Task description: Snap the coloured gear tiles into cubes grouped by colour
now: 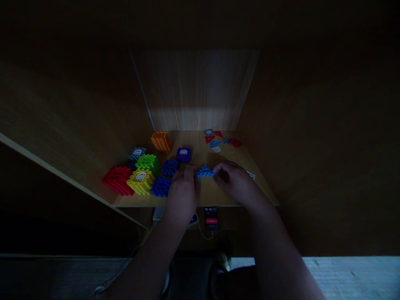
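A small stack of light-blue triangular plastic pieces [205,171] lies on the wooden shelf board between my hands. My right hand [237,183] pinches its right corner between thumb and finger. At the left corner, the curled fingertips of my left hand [183,189] close on the stack, though the thumb is mostly hidden. Just left of that hand are two stacks of dark-blue square pieces [161,187]. A purple stack [183,154] with a white lattice window piece on top stands behind it.
Red [118,180], yellow [141,181], green [148,163] and orange stacks [161,141] fill the left side, beside a grey one [136,153]. Loose red, blue, grey and white pieces [215,144] lie at the back right. Side walls enclose the shelf. A phone [211,218] with a cable sits below its front edge.
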Demonstrator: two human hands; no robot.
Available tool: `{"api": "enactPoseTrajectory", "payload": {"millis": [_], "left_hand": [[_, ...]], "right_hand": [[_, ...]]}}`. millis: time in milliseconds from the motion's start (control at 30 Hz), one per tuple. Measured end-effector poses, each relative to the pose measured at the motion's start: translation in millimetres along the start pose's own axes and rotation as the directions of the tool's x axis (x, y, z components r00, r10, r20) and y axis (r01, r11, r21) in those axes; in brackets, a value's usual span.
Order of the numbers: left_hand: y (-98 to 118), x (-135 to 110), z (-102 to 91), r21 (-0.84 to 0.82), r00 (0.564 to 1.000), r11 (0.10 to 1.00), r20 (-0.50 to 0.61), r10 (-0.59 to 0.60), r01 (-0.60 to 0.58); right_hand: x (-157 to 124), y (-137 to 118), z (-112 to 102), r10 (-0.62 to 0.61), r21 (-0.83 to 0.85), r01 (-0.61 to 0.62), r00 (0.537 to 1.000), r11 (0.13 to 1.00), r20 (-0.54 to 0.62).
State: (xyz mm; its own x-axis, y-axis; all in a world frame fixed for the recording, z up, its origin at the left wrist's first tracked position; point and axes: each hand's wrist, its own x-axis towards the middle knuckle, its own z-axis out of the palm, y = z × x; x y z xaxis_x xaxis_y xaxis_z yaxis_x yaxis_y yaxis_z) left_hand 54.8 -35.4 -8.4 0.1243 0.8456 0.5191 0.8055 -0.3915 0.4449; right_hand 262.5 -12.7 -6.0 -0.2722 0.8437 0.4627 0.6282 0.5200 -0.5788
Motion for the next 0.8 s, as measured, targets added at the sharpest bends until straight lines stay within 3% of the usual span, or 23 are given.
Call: {"api": "enactPoseTrajectory", "payload": {"millis": [800], "left_hand": [[-0.5,-0.7,-0.3,0.025,0.999,0.999,0.009,-0.040,0.040]], "right_hand": [[-1.0,-0.9,-1.1,0.084,0.016,-0.084,0.996,0.996,0.003]]}}
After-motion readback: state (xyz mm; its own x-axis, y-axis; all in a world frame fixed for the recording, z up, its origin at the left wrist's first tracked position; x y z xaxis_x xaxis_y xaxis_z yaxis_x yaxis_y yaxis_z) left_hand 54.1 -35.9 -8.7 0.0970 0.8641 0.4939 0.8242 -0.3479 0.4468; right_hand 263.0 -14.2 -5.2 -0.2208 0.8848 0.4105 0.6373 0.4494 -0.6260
